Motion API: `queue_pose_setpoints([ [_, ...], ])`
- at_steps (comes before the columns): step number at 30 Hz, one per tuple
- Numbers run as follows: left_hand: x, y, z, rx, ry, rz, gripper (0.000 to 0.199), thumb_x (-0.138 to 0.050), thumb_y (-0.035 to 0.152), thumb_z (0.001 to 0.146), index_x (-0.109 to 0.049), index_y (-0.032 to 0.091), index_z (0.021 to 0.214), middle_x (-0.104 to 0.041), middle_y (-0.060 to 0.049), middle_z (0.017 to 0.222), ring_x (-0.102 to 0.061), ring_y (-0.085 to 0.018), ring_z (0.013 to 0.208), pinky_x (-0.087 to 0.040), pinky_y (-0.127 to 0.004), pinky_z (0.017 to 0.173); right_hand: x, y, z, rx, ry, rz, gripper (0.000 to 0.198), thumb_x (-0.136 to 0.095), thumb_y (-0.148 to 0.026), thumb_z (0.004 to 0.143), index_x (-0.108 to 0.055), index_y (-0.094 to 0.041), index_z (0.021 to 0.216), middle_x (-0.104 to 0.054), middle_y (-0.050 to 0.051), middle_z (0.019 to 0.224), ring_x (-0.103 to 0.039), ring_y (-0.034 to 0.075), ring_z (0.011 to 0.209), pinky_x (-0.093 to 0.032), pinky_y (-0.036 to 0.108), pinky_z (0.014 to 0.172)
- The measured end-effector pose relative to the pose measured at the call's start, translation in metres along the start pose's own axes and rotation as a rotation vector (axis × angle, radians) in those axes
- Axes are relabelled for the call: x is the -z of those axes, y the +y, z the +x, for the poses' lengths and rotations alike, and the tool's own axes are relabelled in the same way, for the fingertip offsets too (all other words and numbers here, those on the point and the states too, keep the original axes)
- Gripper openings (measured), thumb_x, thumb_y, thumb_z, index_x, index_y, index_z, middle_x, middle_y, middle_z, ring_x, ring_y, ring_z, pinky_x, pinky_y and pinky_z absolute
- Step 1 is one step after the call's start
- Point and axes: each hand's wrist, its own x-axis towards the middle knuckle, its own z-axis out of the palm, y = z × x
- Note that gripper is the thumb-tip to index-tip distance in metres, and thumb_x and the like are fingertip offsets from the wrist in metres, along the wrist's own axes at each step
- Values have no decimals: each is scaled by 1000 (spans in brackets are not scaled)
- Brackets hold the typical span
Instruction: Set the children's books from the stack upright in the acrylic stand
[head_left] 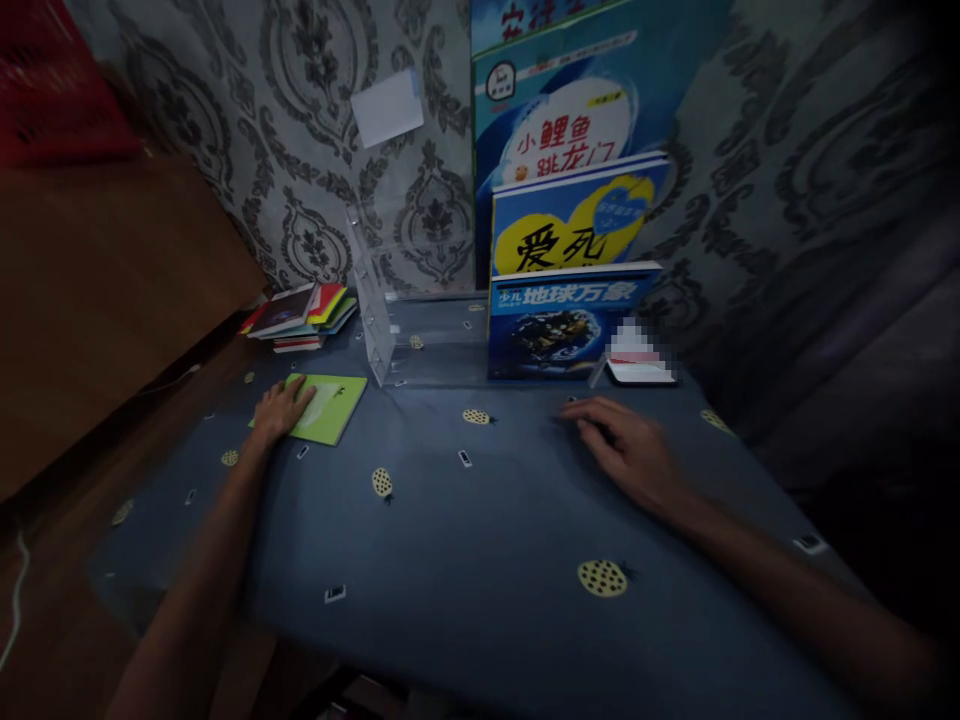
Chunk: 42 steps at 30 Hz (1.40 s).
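My left hand (277, 408) rests on top of the left part of a thin light-green book (330, 408) lying flat on the table, its fingers out over the cover. Over the right side of the table, my right hand (626, 448) holds nothing. Its fingers point left, loosely bent and somewhat apart, just in front of the upright books. The foremost of these is a blue book (547, 330) with a globe picture. Behind it stand a blue-and-yellow book (570, 225) and a taller teal book (555, 120). A clear plastic book stand (371, 300) surrounds their base.
A stack of small books (300, 315) lies at the table's back left. Beside the upright books is a white item with a dark edge (641, 372), partly blurred out. The table (450, 540) has a blue pineapple-print cloth. Patterned wallpaper (315, 120) stands behind; a brown wooden panel (105, 300) borders the left.
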Motion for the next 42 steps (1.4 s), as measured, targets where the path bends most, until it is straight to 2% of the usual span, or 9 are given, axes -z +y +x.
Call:
queue_pose_setpoints([
  [6,-3,18,-33,-11,40,-8,65,-26,58,103,-42,26,157,-41,-18,160,-44,-38,144,-38,-53,115,-1,-7,-2,48,2,14,23,-48,-18,93,-71,-22,98,-76,8,101,-73,25,97,-59,43,88],
  [12,-1,58,-81,-17,64,-29,62,-25,52,104,-44,23,156,-44,-22,157,-43,-42,144,-41,-62,111,-2,-16,-3,95,-30,30,26,-46,-12,92,-70,-22,97,-75,8,98,-71,24,95,-59,43,88],
  [20,7,122,-148,-65,-6,-30,58,-23,43,106,-40,21,157,-26,-24,167,-32,-50,149,-39,-73,107,-6,-46,-12,302,-133,76,23,-48,-16,98,-70,-18,107,-74,13,111,-69,24,103,-59,44,91],
  [24,14,149,-175,-199,-35,98,58,-26,42,107,-38,18,158,-38,-27,159,-45,-47,143,-47,-64,104,-9,-69,-20,376,-222,65,22,-54,-18,99,-69,-15,115,-72,15,123,-67,26,114,-55,48,100],
  [28,25,178,-200,-326,-7,249,56,-32,45,106,-44,15,153,-56,-28,142,-70,-38,113,-57,-49,91,-5,-88,-27,439,-310,54,22,-57,-19,99,-68,-14,117,-70,15,128,-62,26,123,-52,45,106],
  [32,33,200,-218,-469,26,310,51,-36,39,106,-51,12,146,-66,-27,128,-76,-33,93,-59,-40,75,0,-100,-31,443,-369,7,24,-55,-21,100,-67,-13,120,-68,15,133,-60,25,127,-49,45,111],
  [36,41,209,-224,-610,17,251,35,-39,30,104,-64,17,125,-74,-17,101,-76,-29,76,-55,-34,61,0,-103,-30,386,-436,-71,23,-51,-22,102,-68,-14,115,-71,14,126,-62,26,122,-50,46,109],
  [39,40,211,-226,-708,92,213,26,-44,21,100,-66,20,115,-74,-13,87,-74,-28,74,-55,-36,66,-2,-99,-31,324,-504,-115,23,-57,-23,100,-66,-13,118,-70,15,127,-62,28,125,-49,47,111],
  [42,28,212,-228,-844,210,192,32,-53,11,90,-63,19,120,-75,-14,101,-72,-30,97,-55,-42,89,-4,-95,-33,269,-499,-131,39,-59,-29,99,-59,-10,133,-61,20,143,-52,31,140,-42,51,118],
])
